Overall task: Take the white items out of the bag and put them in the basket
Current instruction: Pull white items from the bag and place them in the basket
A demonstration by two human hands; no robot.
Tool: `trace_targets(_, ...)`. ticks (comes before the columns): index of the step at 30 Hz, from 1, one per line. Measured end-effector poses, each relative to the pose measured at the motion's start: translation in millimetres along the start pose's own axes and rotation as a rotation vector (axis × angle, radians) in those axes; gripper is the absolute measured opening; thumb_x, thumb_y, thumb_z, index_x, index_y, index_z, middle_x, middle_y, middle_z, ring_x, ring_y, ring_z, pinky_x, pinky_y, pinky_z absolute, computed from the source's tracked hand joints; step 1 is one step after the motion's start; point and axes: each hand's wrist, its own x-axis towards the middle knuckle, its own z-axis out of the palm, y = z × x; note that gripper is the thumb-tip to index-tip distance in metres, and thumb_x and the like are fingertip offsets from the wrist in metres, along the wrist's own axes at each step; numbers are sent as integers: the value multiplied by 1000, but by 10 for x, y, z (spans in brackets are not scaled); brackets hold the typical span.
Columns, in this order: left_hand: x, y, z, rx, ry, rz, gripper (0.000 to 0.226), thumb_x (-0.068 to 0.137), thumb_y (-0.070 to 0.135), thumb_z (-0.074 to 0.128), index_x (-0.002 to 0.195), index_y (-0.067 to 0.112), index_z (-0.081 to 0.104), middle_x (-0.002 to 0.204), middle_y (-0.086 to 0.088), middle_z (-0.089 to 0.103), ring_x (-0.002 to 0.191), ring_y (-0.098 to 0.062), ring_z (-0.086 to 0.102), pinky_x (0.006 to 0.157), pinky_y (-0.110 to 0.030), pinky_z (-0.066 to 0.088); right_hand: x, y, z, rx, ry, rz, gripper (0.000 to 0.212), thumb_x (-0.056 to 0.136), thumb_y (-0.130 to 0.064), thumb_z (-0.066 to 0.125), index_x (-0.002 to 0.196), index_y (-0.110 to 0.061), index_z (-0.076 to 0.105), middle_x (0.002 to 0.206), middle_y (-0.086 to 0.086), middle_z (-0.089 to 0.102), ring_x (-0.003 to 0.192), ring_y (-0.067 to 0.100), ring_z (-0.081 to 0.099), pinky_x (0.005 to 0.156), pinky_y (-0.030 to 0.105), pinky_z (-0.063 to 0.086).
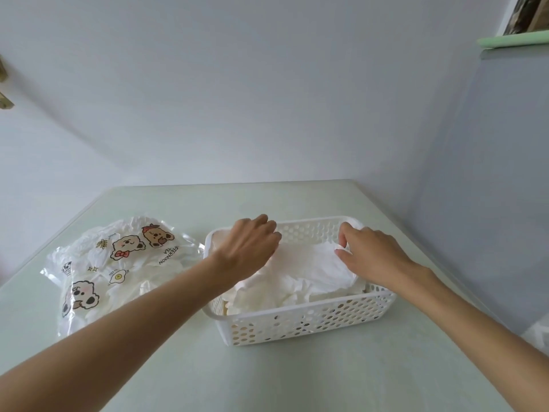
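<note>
A white perforated plastic basket stands on the table, right of centre, with several soft white items piled inside. My left hand reaches over the basket's left end, fingers curled down onto the top item; its fingertips are hidden. My right hand is over the basket's far right corner and pinches the edge of the same white item. A clear plastic bag printed with cartoon bears lies to the left of the basket, with more white items showing through it.
The pale green table runs to a wall at the back and a grey wall on the right. A green shelf edge sticks out high on the right. Something white lies past the table's right edge.
</note>
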Motion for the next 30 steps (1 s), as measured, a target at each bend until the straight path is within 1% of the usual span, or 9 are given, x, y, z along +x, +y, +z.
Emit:
trace_targets(5, 96, 84, 9, 23, 75, -7, 44, 35, 0, 87, 64, 20, 60, 67, 3, 49, 50, -15, 45, 43, -25, 17, 125, -104, 57, -247, 31, -16, 24, 97, -14, 45, 120, -10, 40, 98, 5, 61, 78, 28, 52, 62, 30, 31)
trace_targets(7, 145, 123, -81, -78, 136, -34, 46, 48, 3, 87, 84, 19, 62, 78, 2, 53, 54, -17, 49, 43, -26, 22, 174, -121, 124, -276, 11, -26, 33, 94, -9, 48, 125, -10, 38, 103, 5, 60, 85, 27, 58, 61, 31, 31)
trace_targets(9, 185, 169, -223, -276, 111, -129, 27, 82, 25, 73, 104, 20, 56, 95, 3, 57, 71, -19, 57, 49, -29, 35, 193, -133, 168, -271, -3, -42, 44, 93, -9, 49, 134, -8, 32, 111, 6, 56, 94, 27, 60, 63, 31, 32)
trace_targets(12, 97, 122, -452, -503, -158, -354, 36, 94, 55, 47, 101, 22, 60, 98, 6, 65, 85, -19, 64, 71, -31, 49, 168, -130, 124, -168, 34, -23, 44, 89, -6, 54, 128, -9, 33, 113, 7, 50, 84, 27, 57, 64, 30, 34)
trace_targets(15, -117, -70, -536, -422, -460, -334, 53, 86, 69, 47, 95, 21, 68, 97, 4, 70, 90, -19, 65, 80, -31, 47, 163, -96, 18, -71, 107, -81, 33, 81, 6, 54, 101, -18, 43, 100, 2, 54, 74, 23, 51, 62, 29, 34)
trace_targets(17, -228, -103, -555, -411, -646, -280, 54, 79, 73, 52, 97, 25, 70, 100, 8, 69, 97, -16, 62, 77, -29, 39, 172, -91, -6, -34, -6, -150, 34, 78, 9, 50, 85, -24, 50, 100, 0, 59, 86, 20, 57, 66, 27, 33)
trace_targets(21, -259, -82, -557, -405, -704, -217, 35, 79, 53, 70, 100, 26, 72, 104, 8, 67, 105, -16, 58, 74, -26, 33, 204, -124, 92, -92, -190, -171, 33, 86, 2, 50, 90, -25, 67, 112, 0, 61, 101, 20, 60, 76, 26, 35)
trace_targets(26, -276, -128, -644, -173, -605, -220, 13, 85, 24, 70, 97, 26, 64, 112, 4, 66, 105, -20, 61, 74, -25, 36, 195, -161, 108, -161, -255, -145, 28, 90, -5, 49, 107, -22, 63, 121, 1, 58, 107, 22, 57, 85, 30, 40)
trace_targets(30, -252, -180, -817, -363, -413, -265, 33, 90, 11, 55, 115, 30, 59, 117, 9, 58, 111, -16, 56, 81, -27, 43, 159, -155, -204, 74, -224, -137, 19, 90, -13, 56, 98, -28, 65, 83, -15, 50, 81, 10, 51, 70, 23, 36)
